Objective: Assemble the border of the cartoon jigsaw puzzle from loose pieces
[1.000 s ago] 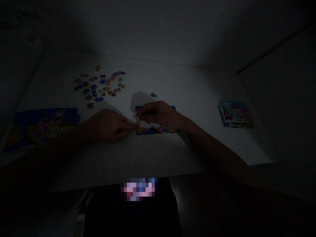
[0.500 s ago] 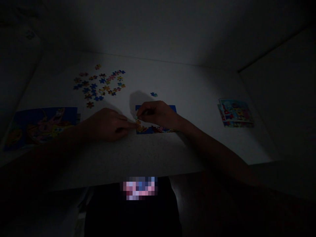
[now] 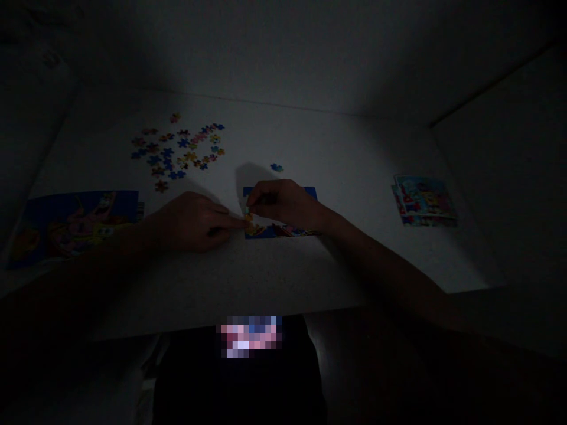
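In dim light, a partly assembled jigsaw puzzle [image 3: 262,234] lies on the table. Blue shows along its top edge, and coloured pieces run down its left side and along the bottom. My left hand [image 3: 195,223] rests beside it, one finger stretched out to touch its left edge, the others bent. Over the puzzle, my right hand [image 3: 283,203] pinches at the upper left side, on what looks like a small pale puzzle piece [image 3: 247,210]. That hand hides much of the puzzle's middle. A single blue-green puzzle piece [image 3: 277,167] lies just beyond it.
Several loose puzzle pieces [image 3: 167,152] are scattered at the back left of the white table [image 3: 354,159]. A cartoon picture sheet [image 3: 88,221] lies at the left, partly behind my left arm. Picture cards [image 3: 425,200] are stacked at the right. A lit, pixelated patch [image 3: 251,336] shows below the table edge.
Both hands keep nearly the same places and poses. The view has shifted very slightly; no piece has visibly moved.
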A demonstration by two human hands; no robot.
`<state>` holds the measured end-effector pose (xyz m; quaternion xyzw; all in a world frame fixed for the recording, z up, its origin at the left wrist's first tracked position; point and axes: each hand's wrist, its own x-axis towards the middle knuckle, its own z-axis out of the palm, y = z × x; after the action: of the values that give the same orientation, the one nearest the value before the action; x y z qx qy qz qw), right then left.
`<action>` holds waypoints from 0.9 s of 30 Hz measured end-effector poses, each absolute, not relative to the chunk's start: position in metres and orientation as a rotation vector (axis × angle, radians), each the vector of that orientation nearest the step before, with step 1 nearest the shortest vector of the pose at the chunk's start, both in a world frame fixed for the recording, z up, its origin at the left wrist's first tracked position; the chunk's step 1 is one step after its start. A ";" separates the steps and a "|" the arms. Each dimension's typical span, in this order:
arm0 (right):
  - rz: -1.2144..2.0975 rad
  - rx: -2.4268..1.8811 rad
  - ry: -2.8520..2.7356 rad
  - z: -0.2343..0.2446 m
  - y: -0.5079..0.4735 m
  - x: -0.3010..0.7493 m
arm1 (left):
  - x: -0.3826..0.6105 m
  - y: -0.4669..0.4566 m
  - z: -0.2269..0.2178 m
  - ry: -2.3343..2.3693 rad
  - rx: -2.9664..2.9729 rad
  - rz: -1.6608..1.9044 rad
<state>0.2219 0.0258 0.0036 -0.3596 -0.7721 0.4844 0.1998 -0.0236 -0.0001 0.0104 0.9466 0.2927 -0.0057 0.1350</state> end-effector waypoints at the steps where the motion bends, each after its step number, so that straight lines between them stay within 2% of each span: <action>1: 1.347 -1.026 -2.173 0.005 0.025 0.222 | -0.024 0.000 0.010 0.845 2.744 -0.020; 16: 1.135 -1.192 -2.306 0.009 0.021 0.214 | -0.025 0.000 0.007 0.833 2.753 -0.006; 27: 1.104 -1.258 -2.337 0.012 0.019 0.212 | -0.025 0.001 0.006 0.802 2.788 0.007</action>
<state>0.2115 0.0192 0.0116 -0.4336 -0.8059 0.3806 0.1331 -0.0252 0.0014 0.0062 0.9541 0.2746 0.0024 0.1199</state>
